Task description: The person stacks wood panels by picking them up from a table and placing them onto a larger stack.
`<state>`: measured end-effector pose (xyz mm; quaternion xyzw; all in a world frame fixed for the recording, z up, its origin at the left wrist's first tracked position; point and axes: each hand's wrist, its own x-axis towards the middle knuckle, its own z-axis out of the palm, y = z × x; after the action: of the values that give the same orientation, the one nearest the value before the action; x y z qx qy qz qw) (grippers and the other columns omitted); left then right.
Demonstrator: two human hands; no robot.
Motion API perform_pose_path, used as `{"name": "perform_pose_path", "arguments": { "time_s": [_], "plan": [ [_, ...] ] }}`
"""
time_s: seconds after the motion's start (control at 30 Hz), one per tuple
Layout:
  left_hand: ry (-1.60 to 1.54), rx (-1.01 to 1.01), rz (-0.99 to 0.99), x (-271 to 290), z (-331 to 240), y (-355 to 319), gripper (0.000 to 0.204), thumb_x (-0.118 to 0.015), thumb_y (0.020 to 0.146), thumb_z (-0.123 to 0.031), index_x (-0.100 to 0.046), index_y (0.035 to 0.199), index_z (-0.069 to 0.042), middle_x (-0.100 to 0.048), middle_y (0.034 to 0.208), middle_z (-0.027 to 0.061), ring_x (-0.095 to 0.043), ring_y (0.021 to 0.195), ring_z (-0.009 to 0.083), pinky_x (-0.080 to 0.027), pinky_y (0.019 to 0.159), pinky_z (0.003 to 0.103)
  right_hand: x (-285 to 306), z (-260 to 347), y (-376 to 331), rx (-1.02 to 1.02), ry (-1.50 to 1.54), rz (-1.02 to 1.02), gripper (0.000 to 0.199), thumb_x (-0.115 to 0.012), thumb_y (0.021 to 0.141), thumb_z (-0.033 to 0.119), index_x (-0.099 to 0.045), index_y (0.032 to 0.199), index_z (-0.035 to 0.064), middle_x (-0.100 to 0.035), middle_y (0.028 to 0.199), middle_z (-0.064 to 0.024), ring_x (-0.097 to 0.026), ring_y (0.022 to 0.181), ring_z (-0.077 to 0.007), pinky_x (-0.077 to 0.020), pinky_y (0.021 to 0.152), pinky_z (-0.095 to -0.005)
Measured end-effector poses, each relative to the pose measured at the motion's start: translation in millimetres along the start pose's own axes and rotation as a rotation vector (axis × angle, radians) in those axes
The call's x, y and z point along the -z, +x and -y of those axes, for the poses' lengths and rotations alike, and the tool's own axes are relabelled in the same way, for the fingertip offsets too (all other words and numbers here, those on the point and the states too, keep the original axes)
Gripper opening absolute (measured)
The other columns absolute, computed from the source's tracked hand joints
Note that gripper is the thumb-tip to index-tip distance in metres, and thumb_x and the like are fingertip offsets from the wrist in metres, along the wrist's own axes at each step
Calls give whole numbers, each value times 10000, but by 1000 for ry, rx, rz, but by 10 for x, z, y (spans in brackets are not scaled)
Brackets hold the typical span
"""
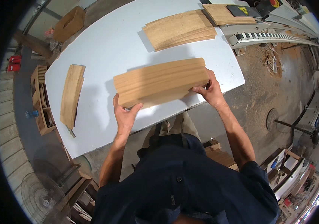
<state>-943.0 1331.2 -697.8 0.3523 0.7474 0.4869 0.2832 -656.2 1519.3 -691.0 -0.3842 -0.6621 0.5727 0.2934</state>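
Note:
Between my two hands is a thick stack of wooden boards (159,80), held over the near part of the white table (103,48). My left hand (125,115) grips its left end, with the thumb on the near side. At the right end my right hand (212,91) is closed round the boards, its thumb also on the near face. The fingers under and behind the stack are partly hidden. Farther back on the table lies a fanned pile of wooden boards (180,30). A smaller pile of boards (71,97) rests near the left edge.
At the far right, a machine (278,37) with a toothed conveyor belt meets the table; a board (222,15) lies on it. Left of the table stand a cardboard box (69,24) and a wooden rack (42,100). Fans (42,198) stand on both sides. Sawdust covers the right floor.

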Motion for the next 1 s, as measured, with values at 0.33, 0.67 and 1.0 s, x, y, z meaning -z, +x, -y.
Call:
{"name": "perform_pose_path", "arguments": {
  "time_s": [0.33, 0.67, 1.0],
  "plan": [
    [-178, -97, 133, 180, 429, -77, 954, -778, 758, 29, -223, 1532, -23, -385, 1454, 120, -478, 1289, 236, -434, 1063, 361, -115, -189, -151, 40, -110, -43, 1156, -886, 630, 20, -198, 1558, 67, -282, 1573, -159, -267, 1467, -297, -236, 1215, -397],
    [-381, -36, 247, 110, 349, -125, 956, -693, 829, 55, -116, 1582, -57, -467, 1400, 113, -479, 1258, 188, -412, 1056, 344, -133, -207, -144, -19, -24, 46, 1279, -924, 612, 194, -102, 1589, 108, -222, 1627, -131, -184, 1507, -270, -186, 1231, -412],
    [-145, -4, 212, 381, 523, -75, 612, -759, 803, 19, -477, 1346, 29, -631, 1182, 98, -617, 1051, 188, -510, 918, 333, -89, -273, -254, 40, 66, 27, 1028, -845, 673, -21, -313, 1543, 103, -280, 1608, -106, -278, 1470, -245, -277, 1204, -392]
  ]
}}
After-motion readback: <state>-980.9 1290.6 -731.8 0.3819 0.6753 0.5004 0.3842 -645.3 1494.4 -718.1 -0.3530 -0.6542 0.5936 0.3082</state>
